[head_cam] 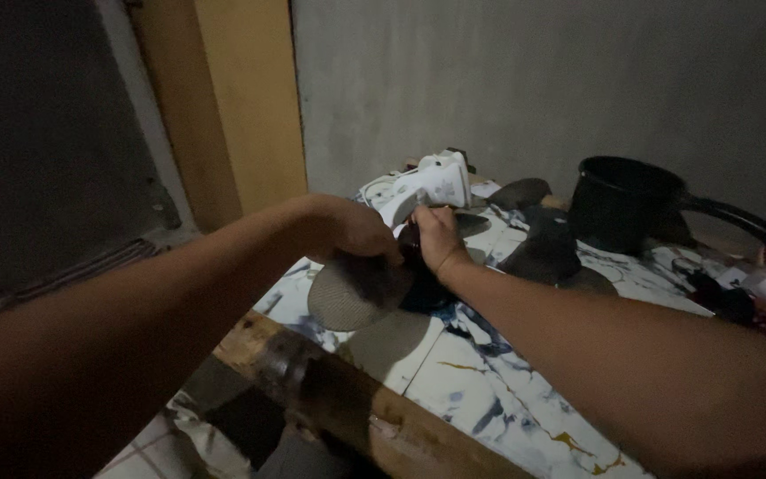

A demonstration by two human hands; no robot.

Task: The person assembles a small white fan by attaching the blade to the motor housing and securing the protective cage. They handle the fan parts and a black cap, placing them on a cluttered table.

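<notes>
Sitting against a bare grey wall, the marble-patterned table [489,381] is dim. Left hand [352,232] clutches a round mesh strainer [347,297] above its edge; right hand [436,235] pinches something dark, can't tell what.

Both arms extended; left grip [352,232], right grip [438,235] clenched.

black pot [621,202], grey mesh disc [347,297]

Dim, grainy view — deep shadows
</notes>
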